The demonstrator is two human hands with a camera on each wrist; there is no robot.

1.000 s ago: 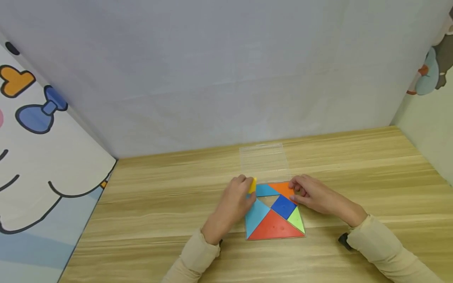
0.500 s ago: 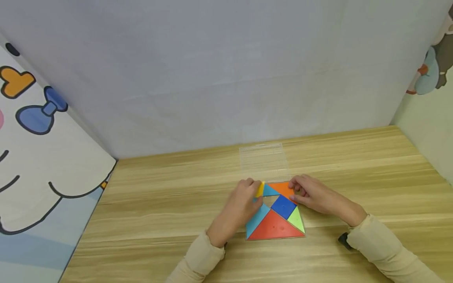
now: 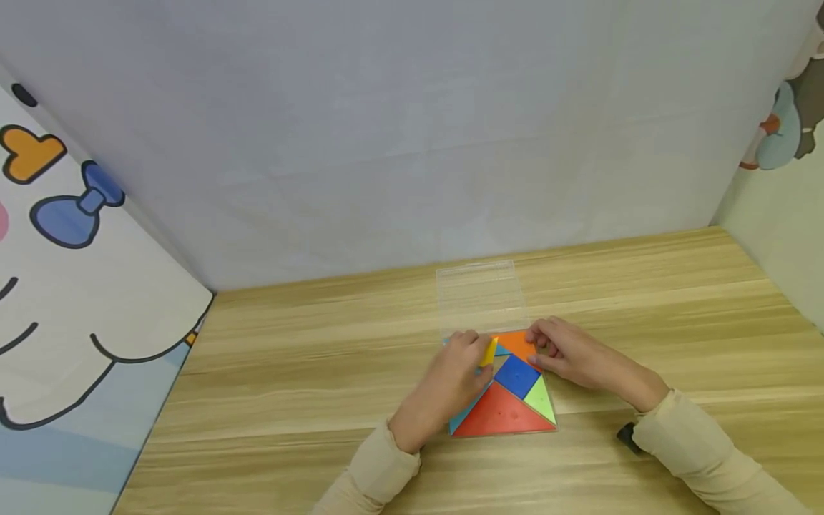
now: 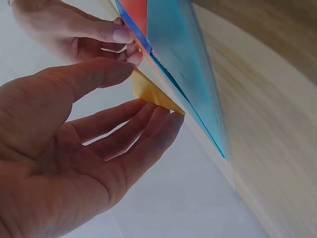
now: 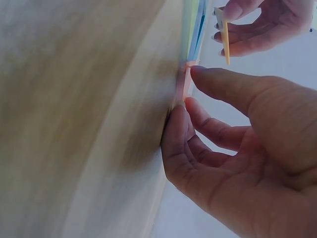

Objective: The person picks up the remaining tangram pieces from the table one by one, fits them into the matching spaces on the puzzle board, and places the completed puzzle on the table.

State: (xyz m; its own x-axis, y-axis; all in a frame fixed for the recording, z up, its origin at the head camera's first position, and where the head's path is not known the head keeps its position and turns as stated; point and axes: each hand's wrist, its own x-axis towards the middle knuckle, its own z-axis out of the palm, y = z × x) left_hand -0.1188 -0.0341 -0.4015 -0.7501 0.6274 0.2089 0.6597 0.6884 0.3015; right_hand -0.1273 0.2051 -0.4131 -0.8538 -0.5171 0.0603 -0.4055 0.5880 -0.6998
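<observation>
My left hand (image 3: pixel 453 375) pinches a yellow tangram piece (image 4: pixel 151 91) between thumb and fingers, tilted above the tangram tray (image 3: pixel 505 434). In the tray lie a red triangle (image 3: pixel 498 411), a dark blue square (image 3: pixel 517 377), a green triangle (image 3: pixel 541 400) and an orange piece (image 3: pixel 515 343). Light blue pieces at the left and the back are partly covered by my left hand; one large light blue piece (image 4: pixel 183 59) shows in the left wrist view. My right hand (image 3: pixel 569 356) holds the tray's right edge, thumb and fingertips at the orange piece.
A clear plastic lid (image 3: pixel 483 293) lies flat just behind the tray on the wooden table (image 3: pixel 309 357). A pale cloth wall (image 3: pixel 412 143) rises along the table's back edge. Cartoon-printed panels stand at the left and right.
My left hand has moved to the right over the tray with the yellow piece, now covering more of the light blue pieces. The right hand stays at the tray's edge.
</observation>
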